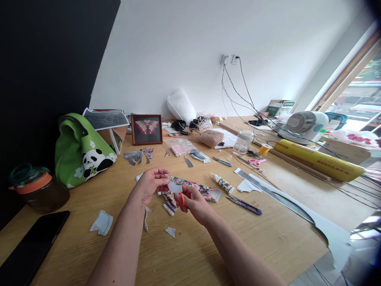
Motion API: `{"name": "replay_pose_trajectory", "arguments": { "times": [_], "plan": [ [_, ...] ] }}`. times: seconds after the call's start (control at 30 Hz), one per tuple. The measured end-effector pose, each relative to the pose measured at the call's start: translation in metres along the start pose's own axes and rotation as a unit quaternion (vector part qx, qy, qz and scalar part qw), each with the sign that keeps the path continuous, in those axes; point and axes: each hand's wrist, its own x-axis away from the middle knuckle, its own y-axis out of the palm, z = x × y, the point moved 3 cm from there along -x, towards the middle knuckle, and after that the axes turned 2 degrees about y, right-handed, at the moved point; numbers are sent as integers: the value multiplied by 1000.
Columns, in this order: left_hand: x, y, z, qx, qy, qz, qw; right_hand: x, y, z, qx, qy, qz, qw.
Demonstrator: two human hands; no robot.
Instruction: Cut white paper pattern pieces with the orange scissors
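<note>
My left hand (151,186) pinches a small curved grey-white piece (175,187), paper or fabric, above the middle of the table. Orange-handled scissors (181,198) are in my right hand (193,203), close against the piece; their blades are mostly hidden. Beneath and behind both hands lies floral fabric (205,190), with patterned scraps (169,204) nearer me. To the right are a white glue bottle (222,183) and dark purple-handled scissors (245,205). A pale scrap (170,231) and a white folded piece (102,222) rest in front and to the left.
At left are a black phone (35,242), a lidded jar (38,190) and a green panda bag (83,155). A framed collar-shaped piece (146,129) stands behind cut grey pieces (138,155). A yellow roll (318,161), a fan (305,125) and long grey-white strips (276,194) occupy the right.
</note>
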Motion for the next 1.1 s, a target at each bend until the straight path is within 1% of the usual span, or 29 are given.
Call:
{"name": "replay_pose_trajectory", "arguments": {
  "times": [0.33, 0.7, 1.1],
  "plan": [
    [-1, 0, 0, -7, 3, 0, 1000, 1, 2, -3, 2, -8, 3, 1000],
    [0, 1, 1, -3, 7, 7, 1000, 0, 1, -3, -2, 1, 27, 1000],
    [-2, -2, 0, -7, 8, 9, 1000, 1, 2, -5, 6, 0, 23, 1000]
  ]
}}
